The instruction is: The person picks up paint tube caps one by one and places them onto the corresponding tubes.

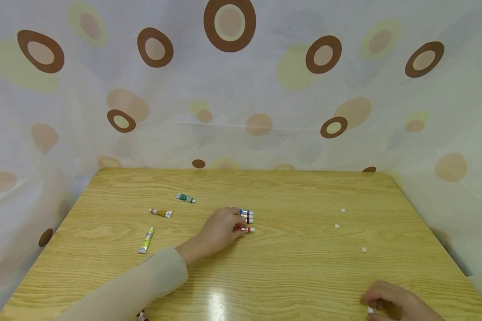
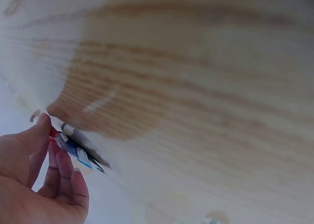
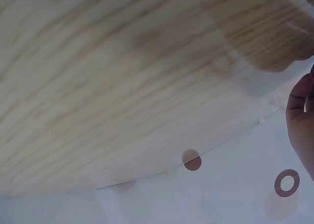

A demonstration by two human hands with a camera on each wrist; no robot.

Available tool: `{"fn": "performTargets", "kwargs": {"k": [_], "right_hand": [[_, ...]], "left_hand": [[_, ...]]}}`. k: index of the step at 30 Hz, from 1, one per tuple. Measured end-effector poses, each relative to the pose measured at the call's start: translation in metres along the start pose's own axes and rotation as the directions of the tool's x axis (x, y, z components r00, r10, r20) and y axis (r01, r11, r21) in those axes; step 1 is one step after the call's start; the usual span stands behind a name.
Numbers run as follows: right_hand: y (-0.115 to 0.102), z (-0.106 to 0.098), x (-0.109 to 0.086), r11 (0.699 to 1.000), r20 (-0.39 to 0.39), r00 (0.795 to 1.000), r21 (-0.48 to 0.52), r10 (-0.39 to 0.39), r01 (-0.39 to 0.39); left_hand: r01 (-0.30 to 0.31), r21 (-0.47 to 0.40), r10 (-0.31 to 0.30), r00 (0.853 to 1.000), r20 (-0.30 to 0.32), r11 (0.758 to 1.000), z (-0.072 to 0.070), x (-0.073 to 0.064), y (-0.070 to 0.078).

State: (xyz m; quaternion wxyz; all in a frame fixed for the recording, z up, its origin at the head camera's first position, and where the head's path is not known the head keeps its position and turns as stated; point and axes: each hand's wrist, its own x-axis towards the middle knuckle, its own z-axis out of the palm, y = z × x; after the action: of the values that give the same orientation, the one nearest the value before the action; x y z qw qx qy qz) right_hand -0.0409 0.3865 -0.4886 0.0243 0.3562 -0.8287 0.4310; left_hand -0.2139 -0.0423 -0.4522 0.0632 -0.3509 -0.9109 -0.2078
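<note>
My left hand [image 1: 222, 227] pinches a red paint tube [image 1: 247, 230] between thumb and fingers, its white cap pointing right. The tube lies just in front of a row of paint tubes [image 1: 247, 216] with blue and dark labels, partly hidden by the fingers. In the left wrist view, red shows under the thumb of the left hand [image 2: 46, 180], beside the blue-labelled tube [image 2: 73, 148]. At the lower right, my right hand [image 1: 399, 301] has curled fingers, with a small white disc [image 1: 370, 310] pinched between thumb and forefinger. Only part of the right hand [image 3: 301, 118] shows in its wrist view.
Green [image 1: 185, 198], ochre [image 1: 160, 213] and yellow [image 1: 146, 240] paint tubes lie apart on the left of the wooden table [image 1: 289, 267]. A dark red tube [image 1: 142, 316] peeks out beneath the left sleeve. Three white discs [image 1: 336, 226] are scattered at right. A patterned curtain [image 1: 261, 98] surrounds the table.
</note>
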Motion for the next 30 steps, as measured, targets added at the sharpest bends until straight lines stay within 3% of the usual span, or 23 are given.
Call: {"fn": "performTargets", "kwargs": {"k": [6,23,30], "right_hand": [[0.001,0.002,-0.002,1.000,-0.003,1.000,0.002,0.012,-0.012],[-0.013,-0.001,0.010,0.986,0.010,0.989,-0.081,0.150,-0.148],[-0.016,0.001,0.016,0.990,0.016,0.993,-0.079,0.120,-0.118]], "left_hand": [[0.011,-0.008,-0.011,1.000,-0.004,1.000,0.001,0.001,0.000],[0.052,-0.001,-0.052,0.999,0.016,0.999,0.000,0.003,0.003],[0.042,0.020,-0.042,0.999,-0.002,0.999,0.004,0.005,0.002]]}}
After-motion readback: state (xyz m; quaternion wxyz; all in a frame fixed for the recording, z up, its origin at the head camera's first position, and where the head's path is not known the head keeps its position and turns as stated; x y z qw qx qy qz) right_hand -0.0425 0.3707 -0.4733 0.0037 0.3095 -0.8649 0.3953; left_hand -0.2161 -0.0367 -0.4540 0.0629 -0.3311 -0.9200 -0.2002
